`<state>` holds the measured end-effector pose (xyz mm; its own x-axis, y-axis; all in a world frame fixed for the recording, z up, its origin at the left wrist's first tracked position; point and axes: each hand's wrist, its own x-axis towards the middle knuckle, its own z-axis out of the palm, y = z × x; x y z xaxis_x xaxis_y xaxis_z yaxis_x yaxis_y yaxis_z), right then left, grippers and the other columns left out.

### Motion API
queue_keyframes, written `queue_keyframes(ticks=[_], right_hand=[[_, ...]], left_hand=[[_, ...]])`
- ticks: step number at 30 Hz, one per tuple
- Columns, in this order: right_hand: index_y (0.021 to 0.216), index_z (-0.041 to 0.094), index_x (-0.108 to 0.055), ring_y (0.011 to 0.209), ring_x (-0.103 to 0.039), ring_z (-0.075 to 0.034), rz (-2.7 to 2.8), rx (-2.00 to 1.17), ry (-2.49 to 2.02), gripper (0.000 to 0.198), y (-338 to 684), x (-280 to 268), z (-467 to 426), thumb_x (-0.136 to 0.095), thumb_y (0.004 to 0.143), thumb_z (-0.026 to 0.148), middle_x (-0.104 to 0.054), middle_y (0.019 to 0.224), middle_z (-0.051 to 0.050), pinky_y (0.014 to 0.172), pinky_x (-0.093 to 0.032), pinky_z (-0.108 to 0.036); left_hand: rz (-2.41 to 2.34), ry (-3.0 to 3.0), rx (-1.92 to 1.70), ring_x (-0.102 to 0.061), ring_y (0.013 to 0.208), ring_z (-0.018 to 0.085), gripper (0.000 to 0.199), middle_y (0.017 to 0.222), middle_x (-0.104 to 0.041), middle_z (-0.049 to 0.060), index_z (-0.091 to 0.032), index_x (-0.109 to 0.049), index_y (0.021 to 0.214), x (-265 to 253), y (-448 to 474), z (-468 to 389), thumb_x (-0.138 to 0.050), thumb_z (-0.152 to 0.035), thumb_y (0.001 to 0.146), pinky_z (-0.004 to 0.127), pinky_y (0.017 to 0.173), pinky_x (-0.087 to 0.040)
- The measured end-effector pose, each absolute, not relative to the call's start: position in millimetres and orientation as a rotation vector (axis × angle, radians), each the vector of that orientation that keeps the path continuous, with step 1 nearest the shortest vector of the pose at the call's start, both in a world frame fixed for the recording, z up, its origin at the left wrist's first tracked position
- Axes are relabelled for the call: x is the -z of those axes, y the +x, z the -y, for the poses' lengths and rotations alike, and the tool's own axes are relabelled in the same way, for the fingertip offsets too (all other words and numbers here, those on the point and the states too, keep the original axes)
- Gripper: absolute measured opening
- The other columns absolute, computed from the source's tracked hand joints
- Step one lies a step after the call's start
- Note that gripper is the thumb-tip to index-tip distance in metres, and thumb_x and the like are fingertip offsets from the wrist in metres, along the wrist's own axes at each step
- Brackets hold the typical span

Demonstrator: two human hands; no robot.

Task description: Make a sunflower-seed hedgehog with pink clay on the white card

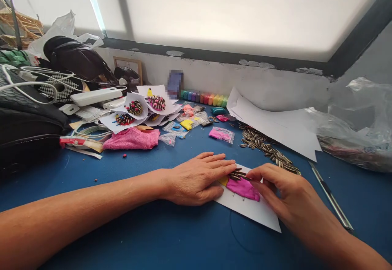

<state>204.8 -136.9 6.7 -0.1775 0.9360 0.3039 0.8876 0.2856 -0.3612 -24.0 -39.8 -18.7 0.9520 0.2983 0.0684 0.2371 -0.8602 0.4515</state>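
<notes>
Under my left hand [202, 178] lies a sheet of white paper [257, 216], with the palm flat and the fingers stretched over its left part. A pink clay shape [243, 189] with a bit of yellow clay [224, 180] is pressed onto the paper, and small pen marks show below it. Several striped sunflower seeds [235, 175] stick along the clay's upper edge. My right hand [280, 190] pinches a sunflower seed [245, 177] between thumb and forefinger, right at the clay. The fingers partly hide that seed.
Loose sunflower seeds [260, 141] are heaped behind my right hand. A utility knife [330, 196] lies to the right. White sheets [275, 125], clay packets [221, 134], finished seed pictures [134, 109], a pink towel [131, 138] and a black bag [27, 123] surround the blue tabletop [137, 229].
</notes>
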Motion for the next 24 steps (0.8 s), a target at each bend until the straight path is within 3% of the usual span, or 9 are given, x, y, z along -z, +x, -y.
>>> queue_keyframes(ticks=[10,24], right_hand=[[0.091,0.028,-0.069,0.065,-0.067,-0.010,2.207,0.133,-1.521,0.016,202.7,-1.7,139.3,-0.054,0.095,0.025,-0.069,0.080,0.004,0.054,-0.048,-0.020],[0.090,0.026,-0.069,0.062,-0.061,-0.011,2.285,0.080,-1.646,0.029,199.4,-0.4,136.8,-0.042,0.100,0.030,-0.066,0.080,-0.001,0.056,-0.045,-0.023]], left_hand=[[-0.391,2.653,-0.159,-0.015,0.154,0.025,0.064,0.164,-0.025,0.002,-0.016,-0.024,0.159,18.8,-24.1,40.3,-0.042,-0.033,0.100,0.046,0.126,-0.012],[-0.339,2.651,-0.221,-0.018,0.153,0.030,0.059,0.163,-0.030,0.001,-0.023,-0.026,0.158,19.8,-25.0,40.9,-0.040,-0.030,0.100,0.052,0.125,-0.016]])
